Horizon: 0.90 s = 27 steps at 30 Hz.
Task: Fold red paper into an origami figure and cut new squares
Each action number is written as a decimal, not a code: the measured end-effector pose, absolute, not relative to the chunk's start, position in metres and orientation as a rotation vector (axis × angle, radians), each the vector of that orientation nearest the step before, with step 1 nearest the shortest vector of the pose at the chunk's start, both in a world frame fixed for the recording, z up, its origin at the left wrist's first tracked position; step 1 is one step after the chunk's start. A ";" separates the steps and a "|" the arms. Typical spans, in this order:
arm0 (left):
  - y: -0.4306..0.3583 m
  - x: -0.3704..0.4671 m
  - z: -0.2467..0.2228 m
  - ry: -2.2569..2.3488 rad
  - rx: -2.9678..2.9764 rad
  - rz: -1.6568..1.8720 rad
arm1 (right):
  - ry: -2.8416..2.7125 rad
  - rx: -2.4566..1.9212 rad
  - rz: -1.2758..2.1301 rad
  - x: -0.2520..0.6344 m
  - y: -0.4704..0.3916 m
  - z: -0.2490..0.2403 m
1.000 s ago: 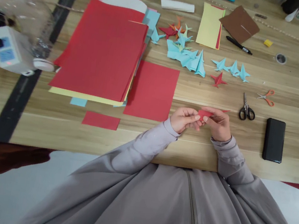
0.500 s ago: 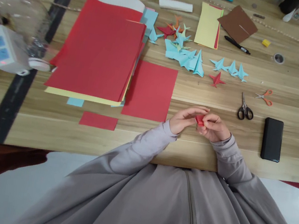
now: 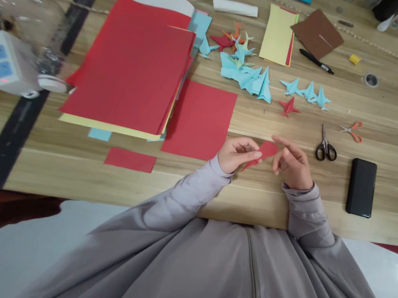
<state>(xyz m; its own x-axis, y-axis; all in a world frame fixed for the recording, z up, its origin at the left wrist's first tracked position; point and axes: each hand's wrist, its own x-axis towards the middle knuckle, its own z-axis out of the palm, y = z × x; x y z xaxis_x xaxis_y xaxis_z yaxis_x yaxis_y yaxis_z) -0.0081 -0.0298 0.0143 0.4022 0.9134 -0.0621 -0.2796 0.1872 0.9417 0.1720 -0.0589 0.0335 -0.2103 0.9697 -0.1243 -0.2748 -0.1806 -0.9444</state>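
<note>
In the head view, the left hand (image 3: pixel 233 155) pinches a small folded red paper (image 3: pixel 268 150) between thumb and fingers, above the wooden table (image 3: pixel 251 202), close to its near edge. Half a second ago, we saw the piece gripped in the right hand (image 3: pixel 296 169); that hand now appears released, its fingers loosely spread just beside the paper. Whether a fingertip brushes the edge, we cannot tell.

The piece itself now shows a broad end toward the right hand and a narrow point slanting down below the left, where a moment earlier it looked small and bunched. We judge this to be a change of grip: the left hand alone bears the paper, leaving its broad end exposed, with the folding seemingly still in progress. The finer creases are too small for us to make out.

Beyond the hands, we see no change in the layout. A folded red figure (image 3: pixel 289 106) lies near three light-blue ones (image 3: pixel 309 91), black-handled scissors (image 3: pixel 324 141) rest to the right, and a red square sheet (image 3: pixel 201 119) lies to the left, partly beneath a paper stack (image 3: pixel 132 68).
</note>
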 end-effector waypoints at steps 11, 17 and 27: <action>-0.026 -0.005 0.011 0.764 0.818 0.918 | -1.153 -1.178 1.196 0.169 -0.056 0.023; -0.030 -0.004 0.007 0.764 1.004 1.076 | -0.956 -1.214 1.025 0.171 -0.049 0.011; -0.034 -0.006 0.016 0.806 1.171 1.042 | -1.106 -1.122 1.299 0.156 -0.059 0.015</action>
<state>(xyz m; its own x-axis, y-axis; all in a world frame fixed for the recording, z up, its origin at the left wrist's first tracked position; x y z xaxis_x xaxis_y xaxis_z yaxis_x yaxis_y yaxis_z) -0.0058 -0.0340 0.0159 0.3347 0.9421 0.0190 -0.2189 0.0582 0.9740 0.1556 -0.0593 0.0155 -0.0144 0.9996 -0.0255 -0.1341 -0.0272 -0.9906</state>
